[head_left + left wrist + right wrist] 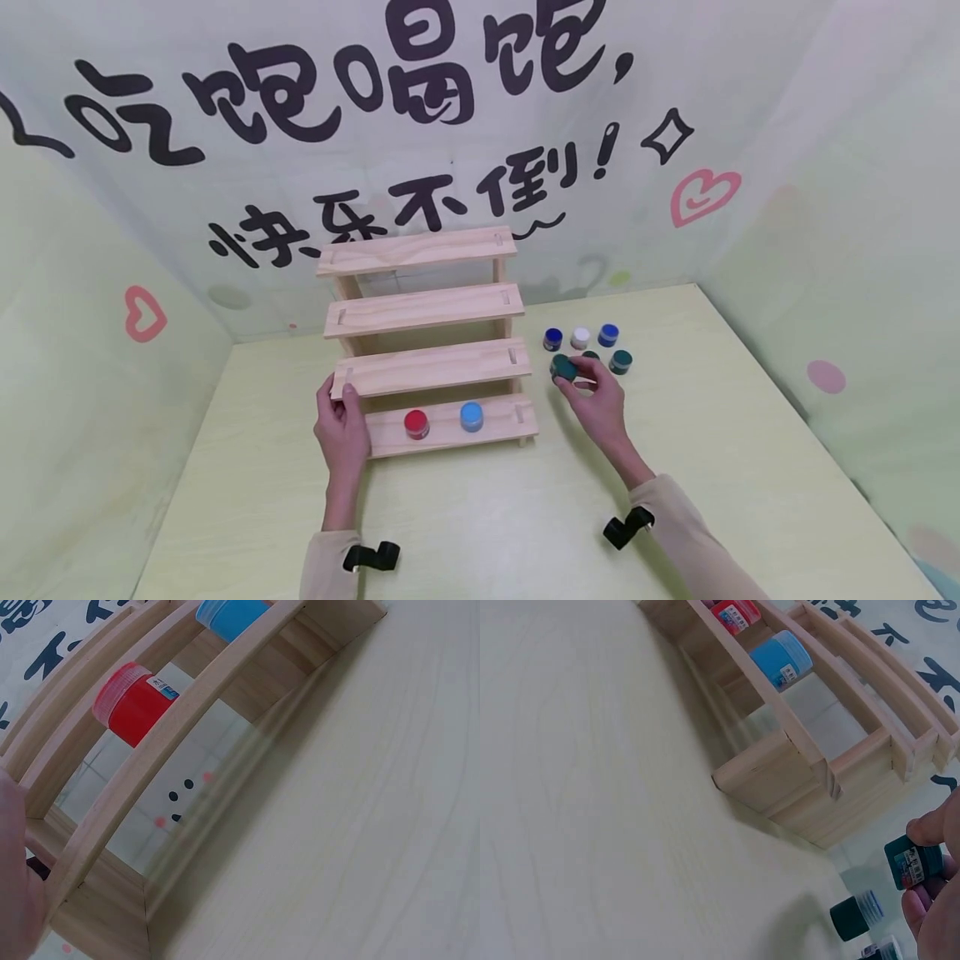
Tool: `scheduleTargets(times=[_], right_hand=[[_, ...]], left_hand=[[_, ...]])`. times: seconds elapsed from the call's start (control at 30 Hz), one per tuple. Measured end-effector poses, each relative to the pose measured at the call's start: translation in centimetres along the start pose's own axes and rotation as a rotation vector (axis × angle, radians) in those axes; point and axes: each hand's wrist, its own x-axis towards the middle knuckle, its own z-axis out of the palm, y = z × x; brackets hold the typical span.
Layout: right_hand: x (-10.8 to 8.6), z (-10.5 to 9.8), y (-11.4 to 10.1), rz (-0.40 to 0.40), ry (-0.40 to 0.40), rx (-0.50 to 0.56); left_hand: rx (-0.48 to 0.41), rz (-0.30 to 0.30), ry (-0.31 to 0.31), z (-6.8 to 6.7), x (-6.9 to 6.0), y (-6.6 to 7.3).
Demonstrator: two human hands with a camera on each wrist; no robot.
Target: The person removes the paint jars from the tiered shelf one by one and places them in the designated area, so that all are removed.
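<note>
A four-tier wooden shelf rack point(427, 367) stands on the table, and my left hand point(343, 429) grips its left end, thumb on the edge of the second-lowest board. On the lowest board sit a red paint jar point(416, 423) and, to its right, a light blue paint jar point(471, 416). Right of the rack, my right hand point(600, 404) pinches a dark green paint jar point(563, 367) between thumb and fingers; in the right wrist view this jar point(913, 862) is tilted and shows its label. The left wrist view catches only the edge of my left hand point(19, 877).
Beyond my right hand stand a dark blue jar point(552, 339), a white jar point(581, 337), a blue jar point(608, 335) and a green jar point(621, 362). Another green jar point(591, 356) is partly hidden by my fingers. A printed cloth point(525, 167) hangs behind the table point(480, 517).
</note>
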Motion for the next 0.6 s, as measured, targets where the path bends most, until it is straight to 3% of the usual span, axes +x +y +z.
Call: scheduleTargets(times=[0.23, 0.6], right_hand=[[-0.2, -0.4, 2.1, 0.092, -0.033, -0.082], [-0.7, -0.4, 3.9, 0.135, -0.052, -0.148]], left_hand=[[-0.004, 0.018, 0.006, 0.0, 0.0, 0.0], [0.002, 0.013, 0.004, 0.0, 0.0, 0.2]])
